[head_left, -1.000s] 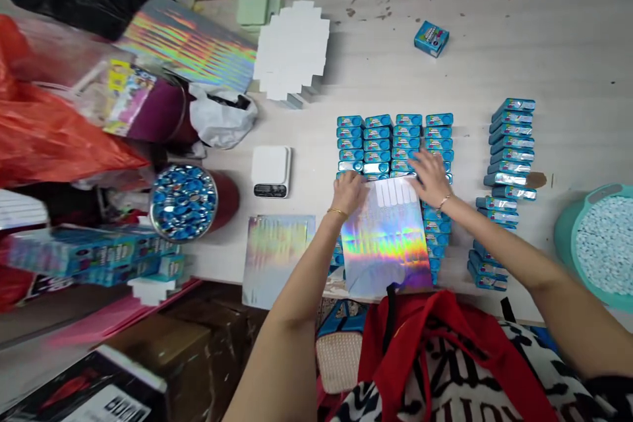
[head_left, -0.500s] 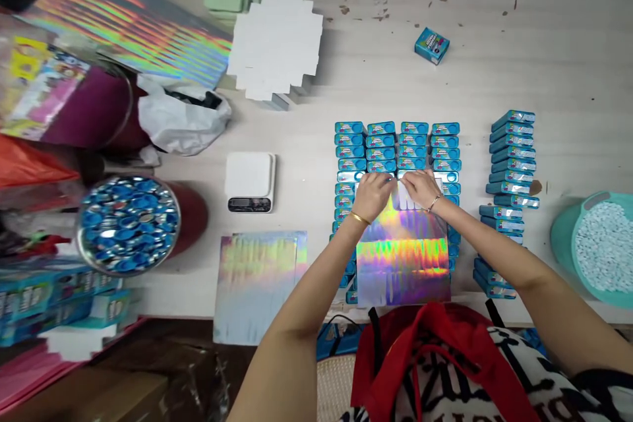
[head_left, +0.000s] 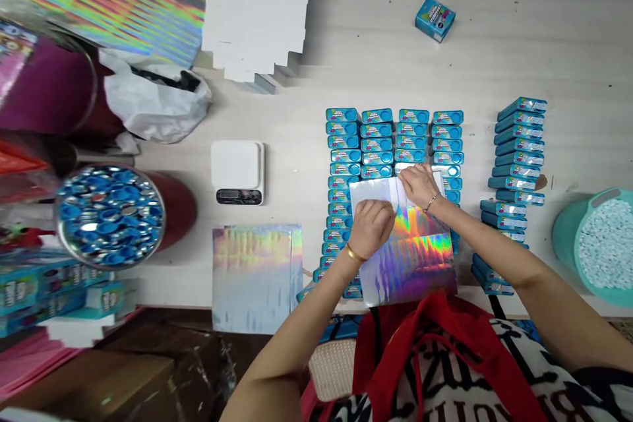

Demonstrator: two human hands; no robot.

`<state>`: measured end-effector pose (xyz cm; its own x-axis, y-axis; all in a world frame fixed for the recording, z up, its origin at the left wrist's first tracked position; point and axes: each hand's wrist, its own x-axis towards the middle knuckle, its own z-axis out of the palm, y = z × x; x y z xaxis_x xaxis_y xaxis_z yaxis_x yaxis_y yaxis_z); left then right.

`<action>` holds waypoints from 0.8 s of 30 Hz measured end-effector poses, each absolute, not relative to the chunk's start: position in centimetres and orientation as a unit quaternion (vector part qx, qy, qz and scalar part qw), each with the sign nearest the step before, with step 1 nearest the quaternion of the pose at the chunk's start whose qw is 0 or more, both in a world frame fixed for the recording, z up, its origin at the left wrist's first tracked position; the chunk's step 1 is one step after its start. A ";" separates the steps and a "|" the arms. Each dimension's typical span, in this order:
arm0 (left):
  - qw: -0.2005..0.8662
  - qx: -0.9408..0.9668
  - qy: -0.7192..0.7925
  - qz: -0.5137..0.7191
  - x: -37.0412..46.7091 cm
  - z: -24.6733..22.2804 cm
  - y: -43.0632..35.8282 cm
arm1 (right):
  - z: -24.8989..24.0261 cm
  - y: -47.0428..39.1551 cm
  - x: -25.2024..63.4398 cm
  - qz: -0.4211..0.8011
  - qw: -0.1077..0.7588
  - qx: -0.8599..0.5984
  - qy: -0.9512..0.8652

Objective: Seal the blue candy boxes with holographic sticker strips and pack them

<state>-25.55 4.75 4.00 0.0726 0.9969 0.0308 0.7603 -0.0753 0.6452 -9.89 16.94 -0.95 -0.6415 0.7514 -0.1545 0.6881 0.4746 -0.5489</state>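
A shiny holographic sheet (head_left: 410,257) lies over the rows of small blue tins (head_left: 343,142), its upper part silvery with pale strips. My left hand (head_left: 373,227) is closed above the sheet's left half, fingertips curled together; what they pinch is hidden. My right hand (head_left: 418,186) has its fingers bent together on the sheet's upper edge and appears to grip it there. Just beyond that hand are tins of the third and fourth columns. The sheet's near end reaches the red apron straps (head_left: 435,316).
Left of the tins are a white digital scale (head_left: 238,171), more holographic sheets (head_left: 257,277) and a pot of blue-and-silver pieces (head_left: 111,214). Stacked white card (head_left: 254,13) and a blue box (head_left: 435,18) lie farther back. Tins (head_left: 519,142) and a teal tub (head_left: 568,237) stand right.
My left hand has moved down and left from the sheet's top edge, away from my right hand, which stays near that edge. The sheet has tilted slightly. The camera view has shifted.
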 end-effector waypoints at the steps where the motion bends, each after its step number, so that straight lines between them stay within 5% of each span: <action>1: 0.240 0.655 0.657 0.286 -25.4 4.8 4.5 | -1.0 16.8 -9.8 0.303 0.062 -0.421 -0.853; 9: 0.359 0.241 0.687 0.584 -24.1 6.0 9.5 | 1.8 15.2 -8.1 0.462 0.295 -0.406 -0.731; 15: 0.435 0.221 0.655 0.577 -21.3 4.2 12.8 | 3.8 16.3 -6.8 0.534 0.330 -0.513 -0.585; 24: 0.348 0.378 0.690 0.510 -16.3 0.2 24.6 | 1.6 27.1 -0.8 0.336 0.300 -0.584 -0.675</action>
<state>-16.30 24.59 0.24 -0.4729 0.8760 -0.0946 0.1664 0.1942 0.9667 -0.82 27.12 1.62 -0.1378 0.9904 0.0121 0.5868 0.0915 -0.8045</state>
